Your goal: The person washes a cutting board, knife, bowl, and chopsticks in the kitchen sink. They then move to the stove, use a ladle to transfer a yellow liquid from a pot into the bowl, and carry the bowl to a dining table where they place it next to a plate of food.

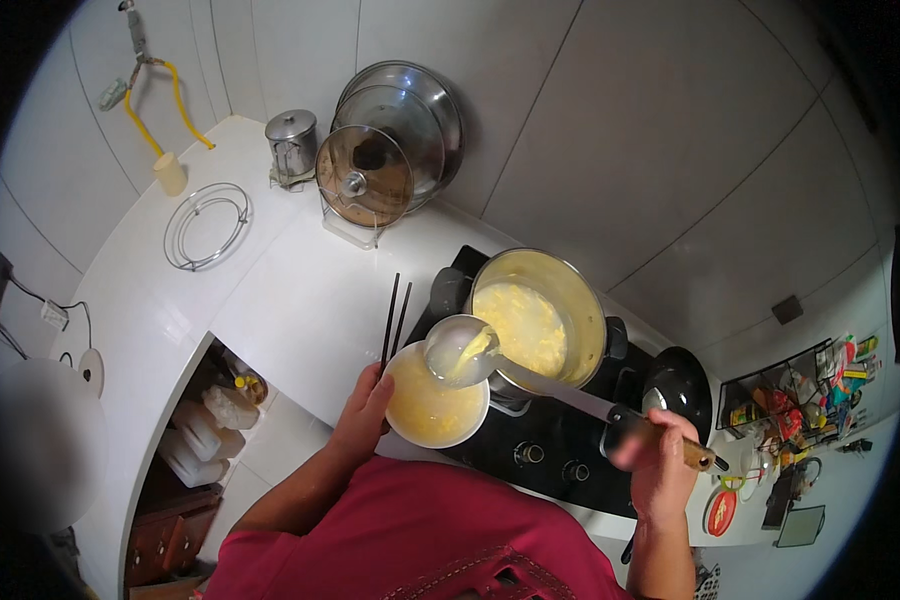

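Note:
My left hand (366, 405) grips the rim of a white bowl (433, 412) filled with pale yellow egg soup. A pair of dark chopsticks (396, 315) juts up from the same hand. The wooden handle (694, 453) of a metal ladle (461, 351) is in my right hand (664, 465). Over the bowl's far right edge, the ladle's cup is tilted and carries some soup with a strip of cooked egg. Just beyond stands a deep metal pot (529, 322) with more egg soup inside. Whether the ladle touches the bowl, I cannot tell.
The pot rests on a black gas hob (547, 435), with a black wok (679, 386) to its right. Glass lids (364, 176) lean in a rack behind. A wire trivet (208, 225) lies on the white counter (270, 300). Condiments fill a rack (787, 397) at right.

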Demonstrator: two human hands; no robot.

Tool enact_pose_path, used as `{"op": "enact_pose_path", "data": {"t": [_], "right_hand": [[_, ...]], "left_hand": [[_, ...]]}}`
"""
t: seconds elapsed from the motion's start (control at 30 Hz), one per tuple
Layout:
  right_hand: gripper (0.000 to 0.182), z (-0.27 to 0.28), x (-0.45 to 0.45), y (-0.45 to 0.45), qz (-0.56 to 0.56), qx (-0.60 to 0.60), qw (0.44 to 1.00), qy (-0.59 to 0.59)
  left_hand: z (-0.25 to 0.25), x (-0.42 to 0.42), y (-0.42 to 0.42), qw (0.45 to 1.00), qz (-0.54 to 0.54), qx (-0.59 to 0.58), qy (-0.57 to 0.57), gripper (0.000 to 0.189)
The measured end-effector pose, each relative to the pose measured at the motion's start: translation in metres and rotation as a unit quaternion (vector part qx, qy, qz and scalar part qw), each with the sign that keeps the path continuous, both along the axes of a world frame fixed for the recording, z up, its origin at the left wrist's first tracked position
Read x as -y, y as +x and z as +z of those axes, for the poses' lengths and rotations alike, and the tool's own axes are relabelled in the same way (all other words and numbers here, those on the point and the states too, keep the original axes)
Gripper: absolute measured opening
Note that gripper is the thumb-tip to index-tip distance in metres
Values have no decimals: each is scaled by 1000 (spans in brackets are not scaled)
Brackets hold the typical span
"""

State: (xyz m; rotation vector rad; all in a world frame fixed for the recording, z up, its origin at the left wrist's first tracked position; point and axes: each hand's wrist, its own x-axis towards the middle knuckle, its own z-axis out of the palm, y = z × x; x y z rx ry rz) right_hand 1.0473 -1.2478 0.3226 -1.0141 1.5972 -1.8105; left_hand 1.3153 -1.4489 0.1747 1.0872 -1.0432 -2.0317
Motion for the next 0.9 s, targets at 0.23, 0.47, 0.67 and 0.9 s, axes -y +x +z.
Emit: {"op": "enact_pose_path", "data": {"t": [0.23,0.47,0.67,0.9], "right_hand": [[41,-9,-2,3,40,-46,997,-46],[39,-16,3,-4,-136,347,928,9],[38,-49,3,-25,-131,229,963,-49],[39,-58,23,-22,-23,-432,901,28]], "left_hand": [[-3,2,4,1000,-3,-2,-5,39],[-2,2,4,1000,-12,21,-2,49],[-2,0,6,1000,1,-5,-29,53],[1,0,14,997,-29,44,-55,56]]}}
